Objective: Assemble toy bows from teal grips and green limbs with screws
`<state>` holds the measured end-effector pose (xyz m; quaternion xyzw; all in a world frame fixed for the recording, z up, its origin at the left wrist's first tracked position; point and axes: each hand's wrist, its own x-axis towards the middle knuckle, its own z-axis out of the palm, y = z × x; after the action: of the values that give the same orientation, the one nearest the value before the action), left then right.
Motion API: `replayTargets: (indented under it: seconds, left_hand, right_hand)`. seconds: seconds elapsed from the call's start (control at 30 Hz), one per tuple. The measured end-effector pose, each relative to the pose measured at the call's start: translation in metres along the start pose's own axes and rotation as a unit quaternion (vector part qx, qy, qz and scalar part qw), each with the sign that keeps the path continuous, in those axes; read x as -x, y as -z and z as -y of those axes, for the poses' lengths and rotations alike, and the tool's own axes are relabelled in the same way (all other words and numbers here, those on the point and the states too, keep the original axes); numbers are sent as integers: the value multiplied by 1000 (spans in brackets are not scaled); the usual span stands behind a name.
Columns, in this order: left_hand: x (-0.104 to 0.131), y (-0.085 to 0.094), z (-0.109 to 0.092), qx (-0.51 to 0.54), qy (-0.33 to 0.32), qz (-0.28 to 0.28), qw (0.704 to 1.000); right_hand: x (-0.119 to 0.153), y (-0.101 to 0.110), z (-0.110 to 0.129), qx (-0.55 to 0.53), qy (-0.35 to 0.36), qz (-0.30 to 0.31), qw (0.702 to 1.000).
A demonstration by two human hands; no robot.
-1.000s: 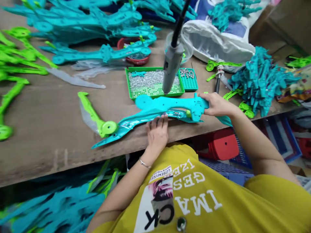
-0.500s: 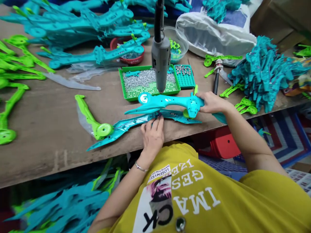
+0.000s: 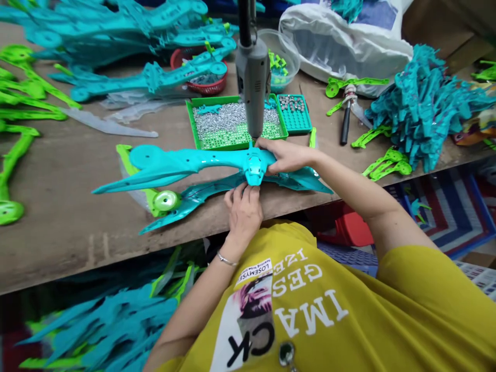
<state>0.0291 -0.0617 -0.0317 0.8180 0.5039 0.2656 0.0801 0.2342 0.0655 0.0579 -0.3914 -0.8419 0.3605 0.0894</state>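
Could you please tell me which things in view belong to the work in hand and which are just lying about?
Belonging to it:
upper shell, held by the right grip
lower shell, left grip at its edge
green arm, at the lower shell's end
grey tool and green tray, probably

Apparently lying about:
black-handled tool
white bag
red basket

The right hand [image 3: 287,155] is closed in a grip out in front of the chest, back turned up, its index finger stretched leftward and its thumb lower down. The right forearm [image 3: 351,186] slants from the wrist back to the body's right side. The left hand [image 3: 245,212] sits nearer the body — back up, fingers side by side and bent, tips pointing away from the torso. The left forearm [image 3: 207,294] slopes back toward the body's left side.
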Motion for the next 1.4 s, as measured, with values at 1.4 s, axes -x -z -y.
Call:
replayTargets:
  seconds: [1.4]
  left_hand:
    - [4, 10, -9, -76, -34, 49, 995]
  right_hand:
    - [-5, -31, -7, -28, -35, -107, 993]
